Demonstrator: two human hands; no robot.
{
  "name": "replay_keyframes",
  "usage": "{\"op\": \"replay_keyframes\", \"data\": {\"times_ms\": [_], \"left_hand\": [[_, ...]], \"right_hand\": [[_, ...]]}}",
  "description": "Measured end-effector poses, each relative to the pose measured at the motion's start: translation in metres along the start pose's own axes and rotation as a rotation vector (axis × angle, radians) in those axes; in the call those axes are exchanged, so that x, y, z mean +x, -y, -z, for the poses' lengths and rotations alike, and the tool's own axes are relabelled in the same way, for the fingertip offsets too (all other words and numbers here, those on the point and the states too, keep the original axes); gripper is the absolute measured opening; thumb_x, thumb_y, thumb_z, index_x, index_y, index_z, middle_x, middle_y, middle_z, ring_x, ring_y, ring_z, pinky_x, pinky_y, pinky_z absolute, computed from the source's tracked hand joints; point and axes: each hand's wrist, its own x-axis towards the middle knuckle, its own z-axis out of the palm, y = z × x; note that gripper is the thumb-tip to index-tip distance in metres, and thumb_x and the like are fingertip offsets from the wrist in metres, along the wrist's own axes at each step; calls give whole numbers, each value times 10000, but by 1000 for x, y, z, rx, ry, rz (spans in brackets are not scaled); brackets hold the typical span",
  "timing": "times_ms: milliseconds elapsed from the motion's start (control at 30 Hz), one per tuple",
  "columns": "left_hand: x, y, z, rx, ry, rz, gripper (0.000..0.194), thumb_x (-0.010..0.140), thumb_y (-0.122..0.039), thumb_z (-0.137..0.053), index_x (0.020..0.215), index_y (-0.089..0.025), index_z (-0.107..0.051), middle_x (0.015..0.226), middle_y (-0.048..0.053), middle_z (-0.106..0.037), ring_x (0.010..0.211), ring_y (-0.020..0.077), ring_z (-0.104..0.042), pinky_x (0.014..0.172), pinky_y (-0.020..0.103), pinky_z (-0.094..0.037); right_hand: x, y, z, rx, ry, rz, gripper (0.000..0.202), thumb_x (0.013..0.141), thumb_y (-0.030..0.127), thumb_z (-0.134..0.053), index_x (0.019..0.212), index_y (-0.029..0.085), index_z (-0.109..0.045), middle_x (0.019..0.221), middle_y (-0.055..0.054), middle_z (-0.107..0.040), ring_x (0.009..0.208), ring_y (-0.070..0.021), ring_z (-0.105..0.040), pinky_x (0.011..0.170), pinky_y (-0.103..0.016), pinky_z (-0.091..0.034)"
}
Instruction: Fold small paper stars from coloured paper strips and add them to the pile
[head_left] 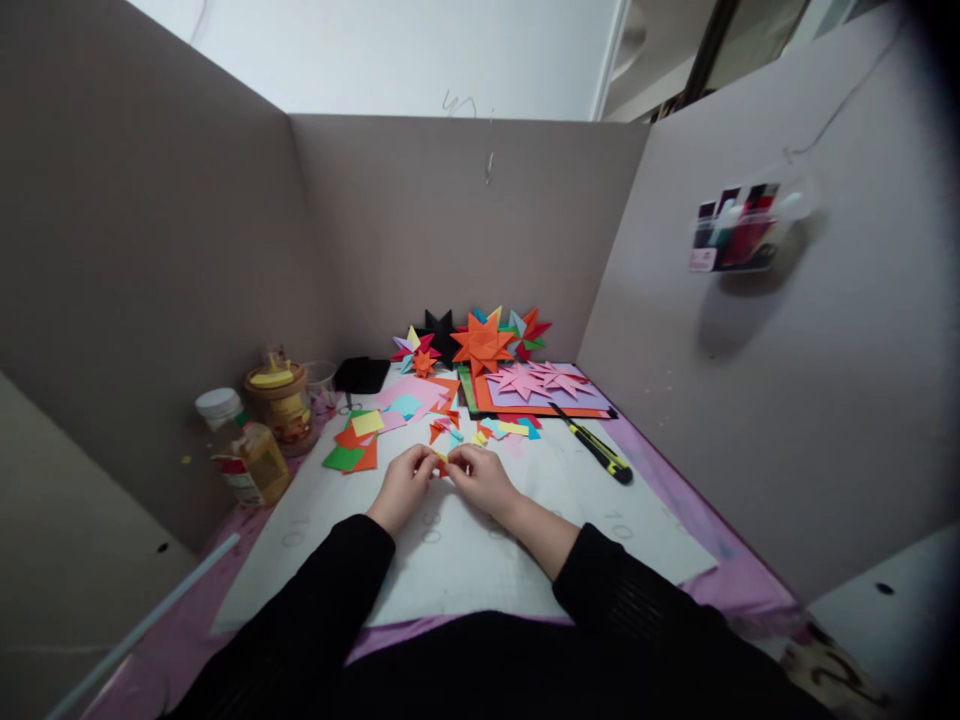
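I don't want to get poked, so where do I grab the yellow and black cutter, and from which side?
Best take the cutter by its wide end, coming from the right, fingers across its long sides. It lies flat and slanted, wide end nearer you, thin dark tip pointing away to the left, so that should keep you off the tip. I can't tell whether the blade is out.

The fingers of the left hand (407,482) and right hand (480,480) hide most of a small paper piece (441,457), its folds too small to tell. The hanging packet (739,232) is blurred, the bottle label (241,482) unreadable. The orange star (482,344) partly covers those behind; the bottom edge cuts off the black clothing (480,670).
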Motion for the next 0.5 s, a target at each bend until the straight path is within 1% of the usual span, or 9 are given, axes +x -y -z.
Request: {"op": "replay_keyframes", "data": {"times_ms": [133, 200, 267, 333, 400, 500], "left_hand": [[-2, -3, 1, 183, -44, -113, 203, 836, -298, -423, 716, -184, -541, 694, 8, -560, 671, 151, -505, 631, 262, -376], [-2, -4, 0, 228, -39, -146, 190, 834, -281, -419, 713, -188, -532, 705, 13, -553, 693, 158, -502, 653, 268, -372], [-2, -5, 0, 229, -29, -148, 189, 836, -285, -417, 712, -187, -522, 699, 11, -545, 685, 156, -495, 647, 265, -366], [-2, -5, -1, 199, -39, -116, 199, 835, -304, -422, 704, -184, -510, 676, 2, -535, 658, 148, -484, 620, 256, -356], [0, -4, -1, 142, -38, -47, 233, 834, -337, -424, 676, -181, -493, 625, -13, -513, 610, 137, -466, 584, 246, -343], [2, -2, -1, 41, -1, 66, 322, 839, -396, -402, 602, -182, -445, 532, -37, -445, 532, 119, -419, 532, 234, -317]], "right_hand": [[0, 4, 0, 40, 20, -39, 64, 751, 188, -538, 717, 178, -591, 685, 2, -591, 631, -120, -523, 601, -227, -394], [0, 5, 0, 72, 27, -76, 82, 750, 206, -539, 688, 174, -582, 661, 8, -580, 609, -115, -514, 579, -221, -384], [1, 5, 0, 102, 21, -123, 114, 751, 221, -534, 654, 171, -566, 621, 18, -557, 578, -108, -491, 559, -217, -370], [2, 4, 0, 135, 4, -167, 134, 754, 232, -523, 638, 169, -551, 590, 28, -531, 559, -103, -466, 548, -215, -358], [2, 3, 0, 176, -2, -199, 137, 755, 248, -517, 647, 169, -543, 580, 33, -513, 554, -102, -452, 541, -213, -351], [3, 2, -1, 221, 31, -228, 136, 747, 255, -510, 641, 170, -518, 572, 39, -491, 546, -100, -439, 530, -212, -341]]}}
